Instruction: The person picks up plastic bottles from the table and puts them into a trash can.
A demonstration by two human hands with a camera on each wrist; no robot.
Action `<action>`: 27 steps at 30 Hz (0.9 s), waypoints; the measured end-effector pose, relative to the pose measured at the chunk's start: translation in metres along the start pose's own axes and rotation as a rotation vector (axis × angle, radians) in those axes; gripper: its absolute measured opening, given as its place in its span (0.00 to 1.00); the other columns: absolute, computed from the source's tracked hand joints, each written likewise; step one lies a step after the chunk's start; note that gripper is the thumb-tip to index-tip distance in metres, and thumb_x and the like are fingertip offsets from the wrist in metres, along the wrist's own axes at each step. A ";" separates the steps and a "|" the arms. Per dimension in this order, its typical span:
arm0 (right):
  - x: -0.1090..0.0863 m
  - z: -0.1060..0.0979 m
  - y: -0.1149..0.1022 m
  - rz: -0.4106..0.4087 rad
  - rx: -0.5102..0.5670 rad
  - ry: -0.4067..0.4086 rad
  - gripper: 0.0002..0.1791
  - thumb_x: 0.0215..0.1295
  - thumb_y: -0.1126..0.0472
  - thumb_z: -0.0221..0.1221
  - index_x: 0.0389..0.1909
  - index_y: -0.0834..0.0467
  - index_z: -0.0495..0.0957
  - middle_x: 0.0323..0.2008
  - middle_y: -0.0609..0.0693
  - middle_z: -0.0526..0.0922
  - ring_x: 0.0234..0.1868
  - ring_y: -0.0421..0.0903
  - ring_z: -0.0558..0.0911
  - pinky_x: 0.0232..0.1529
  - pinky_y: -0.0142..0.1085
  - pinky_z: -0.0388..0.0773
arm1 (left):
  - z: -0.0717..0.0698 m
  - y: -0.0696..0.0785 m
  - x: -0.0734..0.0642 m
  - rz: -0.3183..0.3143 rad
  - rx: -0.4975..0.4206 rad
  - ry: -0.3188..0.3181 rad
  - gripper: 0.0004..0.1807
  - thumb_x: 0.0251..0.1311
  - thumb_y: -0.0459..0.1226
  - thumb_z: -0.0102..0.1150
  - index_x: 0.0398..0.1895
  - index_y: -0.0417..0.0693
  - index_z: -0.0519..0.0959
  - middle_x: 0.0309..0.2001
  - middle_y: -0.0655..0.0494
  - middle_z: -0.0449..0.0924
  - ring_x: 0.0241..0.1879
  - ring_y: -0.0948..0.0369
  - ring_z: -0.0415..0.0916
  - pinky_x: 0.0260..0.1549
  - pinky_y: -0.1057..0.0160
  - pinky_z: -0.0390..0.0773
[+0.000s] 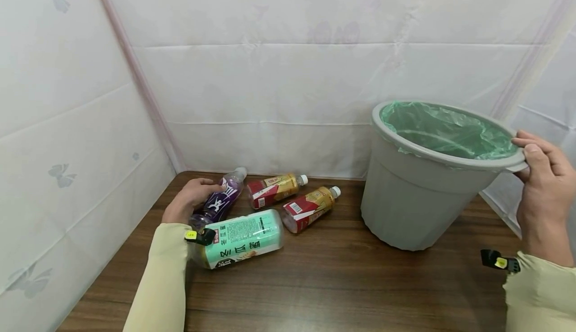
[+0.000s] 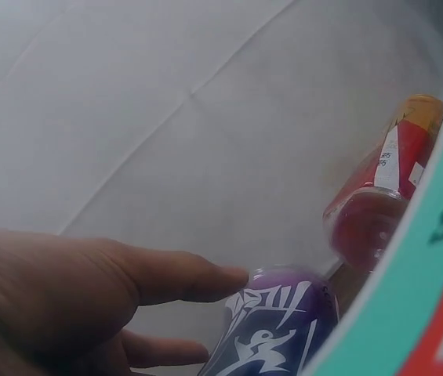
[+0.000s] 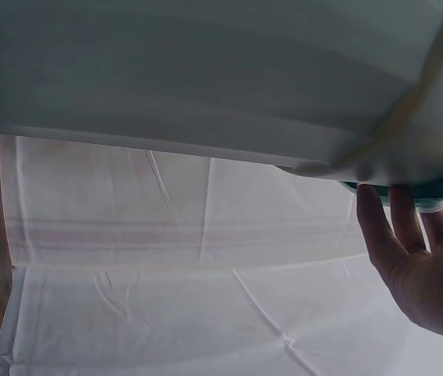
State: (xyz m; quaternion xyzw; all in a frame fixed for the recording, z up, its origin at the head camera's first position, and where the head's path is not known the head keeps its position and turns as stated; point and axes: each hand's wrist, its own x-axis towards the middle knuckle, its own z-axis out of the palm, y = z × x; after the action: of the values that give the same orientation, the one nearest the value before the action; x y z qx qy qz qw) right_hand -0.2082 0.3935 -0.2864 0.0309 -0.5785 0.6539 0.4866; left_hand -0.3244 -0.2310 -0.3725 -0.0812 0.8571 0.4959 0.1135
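- While the right hand [image 1: 546,177] grips the rim of the grey bin [image 1: 409,202], its thumb lies over the edge and its fingers curl beneath; the left hand [image 1: 191,199] is at the purple bottle [image 1: 223,197], its fingers fairly straight and parted, one tip at the bottle's side in the left wrist view; how firmly it touches cannot be told.
- The purple bottle lies on its side at the left of the brown counter [image 1: 324,282], cap end toward the back; its dark label bears white lettering and a white figure.
- The grey bin stands at the right of the counter, its mouth upward; it looks tilted toward the right hand, though whether its whole base touches the counter cannot be told; a thin green liner [image 1: 445,117] covers its inside.
- The green-labelled bottle [image 1: 245,237] lies in front of the purple bottle, one end hidden by the left wrist.
- Two red-and-gold bottles lie on their sides between the purple bottle and the bin, white caps pointing right; the rear bottle [image 1: 276,190] is nearer the wall, the front bottle [image 1: 310,209] just beside the green-labelled bottle.
- White sheeting [image 1: 270,82] hangs behind the counter; pale yellow sleeves [image 1: 162,277] cover both forearms.
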 end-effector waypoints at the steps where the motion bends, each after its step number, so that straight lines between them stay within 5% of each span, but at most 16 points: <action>1: 0.000 0.000 0.000 0.000 -0.009 -0.001 0.14 0.78 0.64 0.62 0.53 0.70 0.86 0.61 0.54 0.81 0.55 0.43 0.82 0.45 0.20 0.79 | 0.000 0.000 0.000 0.003 0.000 -0.002 0.45 0.73 0.47 0.62 0.81 0.30 0.55 0.71 0.27 0.65 0.63 0.42 0.71 0.59 0.48 0.78; 17: -0.001 -0.002 0.001 -0.023 -0.029 -0.009 0.14 0.78 0.63 0.62 0.54 0.70 0.86 0.62 0.54 0.81 0.57 0.44 0.81 0.45 0.20 0.79 | -0.001 -0.002 -0.002 0.063 0.110 -0.042 0.44 0.69 0.41 0.68 0.78 0.27 0.58 0.70 0.24 0.65 0.63 0.39 0.70 0.61 0.43 0.76; 27: 0.000 0.000 0.000 -0.016 0.011 -0.001 0.14 0.78 0.65 0.61 0.54 0.71 0.85 0.61 0.55 0.82 0.59 0.46 0.80 0.45 0.21 0.80 | 0.000 -0.004 0.001 0.050 0.085 -0.041 0.42 0.69 0.39 0.66 0.79 0.30 0.59 0.70 0.26 0.65 0.61 0.42 0.70 0.59 0.46 0.77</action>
State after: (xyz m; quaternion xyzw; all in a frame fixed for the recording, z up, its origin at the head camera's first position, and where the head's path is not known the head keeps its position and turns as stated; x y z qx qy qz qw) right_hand -0.2082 0.3937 -0.2870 0.0384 -0.5748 0.6532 0.4914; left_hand -0.3242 -0.2333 -0.3757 -0.0449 0.8766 0.4633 0.1220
